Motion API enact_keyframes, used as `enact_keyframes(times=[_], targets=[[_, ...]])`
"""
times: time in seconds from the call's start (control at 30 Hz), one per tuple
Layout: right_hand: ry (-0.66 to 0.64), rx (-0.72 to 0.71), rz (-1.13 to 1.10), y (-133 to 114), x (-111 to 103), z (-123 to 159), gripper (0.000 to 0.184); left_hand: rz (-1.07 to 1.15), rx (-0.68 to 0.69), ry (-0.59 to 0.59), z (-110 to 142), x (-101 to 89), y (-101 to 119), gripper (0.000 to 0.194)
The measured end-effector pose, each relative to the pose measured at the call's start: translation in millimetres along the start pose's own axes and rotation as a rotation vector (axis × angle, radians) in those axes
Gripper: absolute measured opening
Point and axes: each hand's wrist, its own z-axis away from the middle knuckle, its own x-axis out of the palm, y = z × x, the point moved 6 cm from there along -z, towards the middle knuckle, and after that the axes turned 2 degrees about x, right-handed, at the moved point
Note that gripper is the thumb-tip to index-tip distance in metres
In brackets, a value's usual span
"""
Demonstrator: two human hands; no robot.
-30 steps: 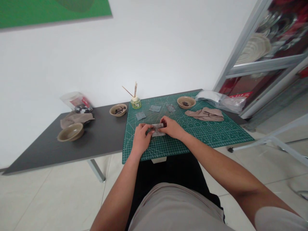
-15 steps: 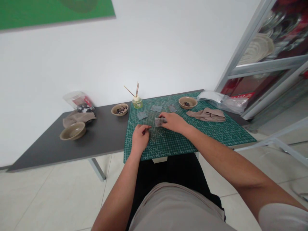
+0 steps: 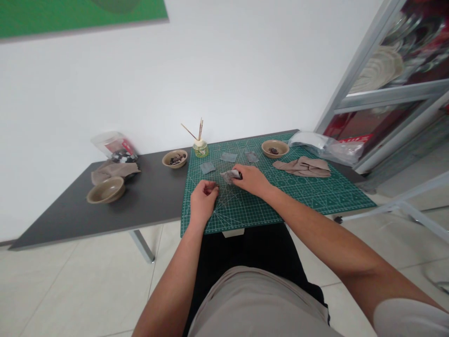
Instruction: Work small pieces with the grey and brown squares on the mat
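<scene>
My right hand (image 3: 251,180) pinches a small grey mesh pouch (image 3: 230,176) with dark contents showing at its end. It rests on a green cutting mat (image 3: 280,199). My left hand (image 3: 204,202) is apart from the pouch, fingertips pinched together around a small dark piece (image 3: 211,190). Three flat grey sachets (image 3: 207,167) lie beyond the hands. A tan bowl (image 3: 275,149) holds dark pieces, and a folded beige cloth (image 3: 302,166) lies beside it.
A jar with thin sticks (image 3: 200,149) stands at the mat's back corner. On the dark grey table (image 3: 147,206) sit a tan bowl of dark pieces (image 3: 174,158), a bowl (image 3: 105,190), beige cloth (image 3: 114,172) and a clear bag (image 3: 114,146). A white bag (image 3: 324,146) lies right.
Both hands held the pouch a second ago. My left hand has since come away from it, and my right hand now holds it alone, nearer the back of the mat.
</scene>
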Motion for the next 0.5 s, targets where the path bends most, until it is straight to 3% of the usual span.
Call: enact_keyframes(times=[0.17,0.33,0.5], targets=[[0.066,0.032,-0.089,5,-1,2,0.009,0.026,0.002,0.017,0,-2.0,0,0.018],[0.135,0.047,-0.225,15,4,3,0.018,0.011,0.011,0.028,0,-4.0,0,0.016],[0.149,-0.051,-0.445,16,11,8,0.047,0.122,0.013,-0.030,-1,2.4,-4,0.016]])
